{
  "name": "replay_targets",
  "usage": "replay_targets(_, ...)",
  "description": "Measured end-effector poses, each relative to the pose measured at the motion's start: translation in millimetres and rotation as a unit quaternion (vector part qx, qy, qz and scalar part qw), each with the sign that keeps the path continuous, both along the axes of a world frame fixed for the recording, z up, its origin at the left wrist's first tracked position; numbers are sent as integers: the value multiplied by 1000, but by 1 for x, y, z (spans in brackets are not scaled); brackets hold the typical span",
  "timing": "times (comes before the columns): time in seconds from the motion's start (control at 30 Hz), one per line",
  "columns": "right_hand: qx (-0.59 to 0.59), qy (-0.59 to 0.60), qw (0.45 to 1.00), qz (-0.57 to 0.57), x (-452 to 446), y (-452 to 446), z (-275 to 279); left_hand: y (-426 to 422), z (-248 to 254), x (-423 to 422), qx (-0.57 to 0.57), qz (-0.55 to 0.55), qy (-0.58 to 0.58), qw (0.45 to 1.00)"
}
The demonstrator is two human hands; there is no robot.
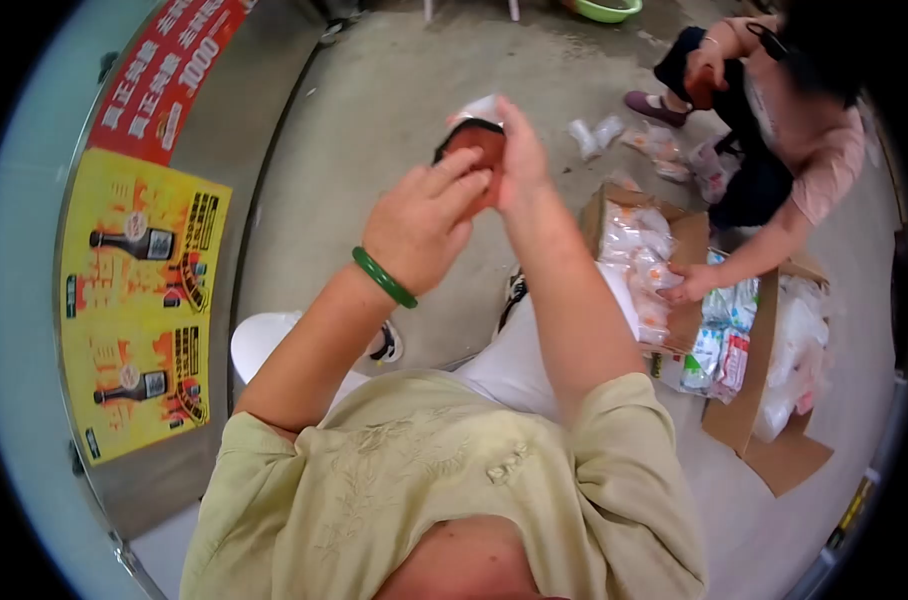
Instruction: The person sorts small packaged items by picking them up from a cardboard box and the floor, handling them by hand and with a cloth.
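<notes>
Embroidered shirt [414,450] foremost, the right hand [523,160] grips a black-edged, red-brown object [486,140] beneath the left hand's [419,222] fingers (green bangle [385,279] behind them), whose own hold cannot be told.

Reddish-brown object [487,143], dark-edged, tilted, between left hand [422,218] and right hand [523,160]

A pale-green top [404,455] (embroidered in front) goes with white trousers [514,372] and a green bangle [384,279].

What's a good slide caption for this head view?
Left hand touching a reddish, dark-rimmed object held in the right hand, with another person's hand at a cardboard box.
</notes>
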State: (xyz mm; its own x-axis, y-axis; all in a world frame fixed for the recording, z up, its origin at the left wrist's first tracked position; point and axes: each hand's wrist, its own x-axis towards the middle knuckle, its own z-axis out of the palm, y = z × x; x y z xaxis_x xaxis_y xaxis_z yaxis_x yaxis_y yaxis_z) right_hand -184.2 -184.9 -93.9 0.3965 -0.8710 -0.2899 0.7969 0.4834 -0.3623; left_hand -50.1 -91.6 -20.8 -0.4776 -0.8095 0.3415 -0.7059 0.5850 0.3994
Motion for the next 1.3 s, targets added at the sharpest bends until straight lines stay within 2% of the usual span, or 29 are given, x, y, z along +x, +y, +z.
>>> replay_targets(0.1, -79, 82, 986, -119, 4, -10, 5, 13, -5, 20, 40, -49, -29, 998)
replay_targets(0.17, -110, 52, 989, -80, -2, -7, 18, 15, -9, 41, 57, -52, -50, 996)
replay_targets(0.23, -136, 19, 990, -40, -6, 2, 29, 15, -14, 64, 198, 24, 38, 979)
replay_targets(0.27, -159, 0, 987, 5, -7, 7, 33, 15, -15, 73, 298, 98, 157, 937)
replay_targets(0.3, -180, -19, 982, 52, -6, 11, 34, 10, -10, 84, 299, 103, 153, 936)
replay_targets(0.37, -173, -42, 980, 85, -2, 17, 35, -2, 3, 101, 283, 126, 362, 879)
replay_targets(0.43, -172, -60, 976, 117, 0, 18, 33, 0, 42, 92, 242, 153, 417, 863)
replay_targets(0.47, -183, -89, 967, 153, 1, 17, 28, -1, 48, 88, 238, 115, 460, 848)
replay_targets(0.53, -194, -117, 955, 193, 3, 19, 27, 7, 67, 66, 244, 96, 439, 859)
replay_targets(0.57, -200, -58, 959, 193, 4, 23, 28, 11, 70, 54, 255, 76, 415, 870)
replay_targets(0.6, -204, 0, 960, 193, 5, 28, 28, 7, 64, 46, 160, 10, 331, 930)
replay_targets(0.63, -210, -36, 960, 180, 8, 32, 28, 1, 55, 37, 63, -58, 238, 967)
replay_targets(0.67, -170, 8, 982, 85, 21, 35, 23, -3, 47, 29, 10, -40, 137, 990)
replay_targets(0.7, -127, 53, 990, -11, 31, 39, 16, -8, 40, 27, 14, -37, 139, 990)
replay_targets(0.73, -122, 53, 991, -11, 30, 40, 21, -15, 33, 26, 48, 0, 158, 986)
replay_targets(0.8, -5, 19, 995, 101, 22, 38, 36, -31, 20, 28, 71, 49, 199, 976)
replay_targets(0.83, -3, 19, 995, 101, 17, 36, 28, -42, 14, 35, 73, 49, 199, 976)
replay_targets(0.87, -95, -27, 969, 225, 10, 33, 14, -52, 7, 45, 111, 84, 186, 973)
replay_targets(0.9, -185, -73, 918, 345, 7, 29, 6, -57, 1, 56, 147, 119, 171, 967)
replay_targets(0.93, -268, -67, 890, 364, 12, 26, 8, -58, -7, 67, 146, 122, 171, 967)
replay_targets(0.97, -270, -69, 889, 363, 16, 28, 11, -59, -14, 78, 144, 122, 96, 977)
replay_targets(1.0, -268, 2, 919, 290, 18, 34, 21, -60, -16, 86, 142, 119, 20, 982)
replay_targets(1.03, -260, 73, 939, 213, 17, 38, 28, -60, -15, 90, 145, 114, 14, 983)
replay_targets(1.1, -223, 41, 953, 200, 17, 37, 32, -52, -11, 97, 273, 232, 166, 919)
replay_targets(1.17, -264, 215, 936, 89, 21, 37, 33, -54, 0, 108, 232, 270, 266, 896)
replay_targets(1.2, -265, 213, 936, 93, 22, 37, 33, -56, 7, 115, 175, 227, 280, 916)
replay_targets(1.23, -319, 385, 861, 93, 21, 38, 32, -57, 13, 118, 117, 183, 291, 932)
replay_targets(1.27, -361, 543, 753, 89, 22, 39, 31, -57, 19, 119, 115, 185, 291, 931)
replay_targets(1.3, -362, 542, 753, 91, 25, 40, 27, -54, 32, 111, 81, 151, 283, 944)
